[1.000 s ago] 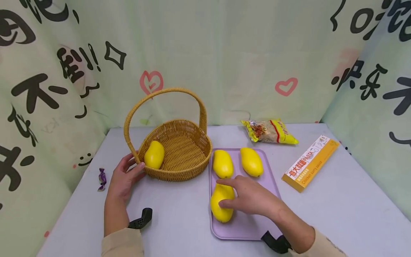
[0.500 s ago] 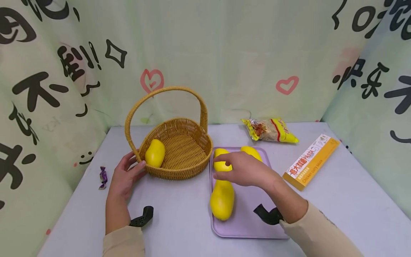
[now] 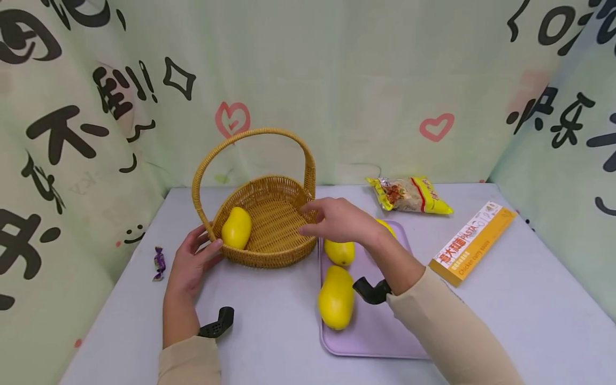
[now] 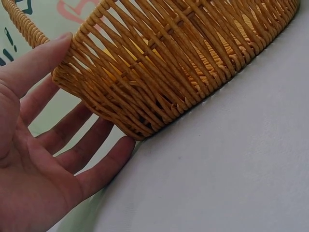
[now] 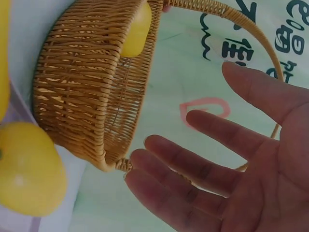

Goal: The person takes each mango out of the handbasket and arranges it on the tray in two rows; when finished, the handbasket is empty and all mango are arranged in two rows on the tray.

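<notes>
The worktop [image 3: 269, 321] lies beneath the left grip [image 3: 191, 262] and the right grip [image 3: 337, 219]; the purple tray [image 3: 370, 339] is mostly on the near side of the right grip; the wicker basket [image 3: 269, 260] stands between both grips, the left holding its rim, the right wide (fingers parted); one yellow fruit [image 3: 237, 229] lies inside, beside the left grip.

Head view: bright, even light, soft shadows. Left wrist: dimmer. Right wrist: faint highlight on yellow fruit [image 5: 31, 169].
</notes>
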{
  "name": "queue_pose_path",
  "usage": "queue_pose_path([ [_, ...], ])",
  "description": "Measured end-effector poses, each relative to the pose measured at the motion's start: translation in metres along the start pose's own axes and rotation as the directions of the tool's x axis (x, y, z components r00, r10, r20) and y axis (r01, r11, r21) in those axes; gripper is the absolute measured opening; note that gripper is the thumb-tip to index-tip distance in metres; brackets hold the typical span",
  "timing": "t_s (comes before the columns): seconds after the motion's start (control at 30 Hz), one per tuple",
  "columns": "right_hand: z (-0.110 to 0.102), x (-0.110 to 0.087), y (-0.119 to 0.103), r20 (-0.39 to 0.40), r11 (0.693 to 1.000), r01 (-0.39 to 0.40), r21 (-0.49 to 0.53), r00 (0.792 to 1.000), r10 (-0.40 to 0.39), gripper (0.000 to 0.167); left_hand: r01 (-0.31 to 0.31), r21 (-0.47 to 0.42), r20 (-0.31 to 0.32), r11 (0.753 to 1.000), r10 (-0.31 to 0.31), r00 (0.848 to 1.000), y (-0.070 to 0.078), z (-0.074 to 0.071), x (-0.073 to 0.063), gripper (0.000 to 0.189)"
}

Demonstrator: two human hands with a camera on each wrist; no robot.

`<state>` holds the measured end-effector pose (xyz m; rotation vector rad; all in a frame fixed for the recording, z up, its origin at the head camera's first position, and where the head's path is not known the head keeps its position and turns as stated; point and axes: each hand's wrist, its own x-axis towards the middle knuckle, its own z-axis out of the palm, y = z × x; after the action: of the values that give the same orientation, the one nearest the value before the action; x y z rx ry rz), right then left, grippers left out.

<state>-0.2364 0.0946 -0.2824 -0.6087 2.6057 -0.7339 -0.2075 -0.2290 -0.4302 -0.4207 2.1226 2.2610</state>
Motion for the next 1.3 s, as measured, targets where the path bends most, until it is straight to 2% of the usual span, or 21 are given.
queue_pose_path([
  [0.17,-0.006,0.020,-0.002,-0.017,0.999,0.023,0.043,1.000,-0.023,0.054,0.002,0.003,0.001,1.000,-0.002,1.000,0.000,0.000,0.001,0.070],
  [0.43,-0.008,0.046,-0.007,-0.037,0.996,-0.018,0.084,0.999,0.021,0.054,0.001,-0.001,0.002,1.000,-0.001,1.000,-0.001,0.000,0.001,0.072],
  [0.67,-0.002,0.065,-0.016,0.009,0.990,-0.032,0.137,0.999,0.031,0.055,0.003,0.011,0.003,1.000,-0.003,1.000,-0.001,0.000,0.002,0.070],
  [0.97,0.004,0.087,-0.034,0.045,0.980,-0.058,0.190,0.998,0.051,0.057,0.009,-0.018,0.007,1.000,-0.009,1.000,-0.001,-0.001,0.002,0.071],
  [1.3,0.014,0.111,-0.040,0.129,0.935,-0.137,0.328,0.987,0.099,0.060,0.008,-0.013,0.000,1.000,-0.008,1.000,0.000,-0.002,0.002,0.070],
])
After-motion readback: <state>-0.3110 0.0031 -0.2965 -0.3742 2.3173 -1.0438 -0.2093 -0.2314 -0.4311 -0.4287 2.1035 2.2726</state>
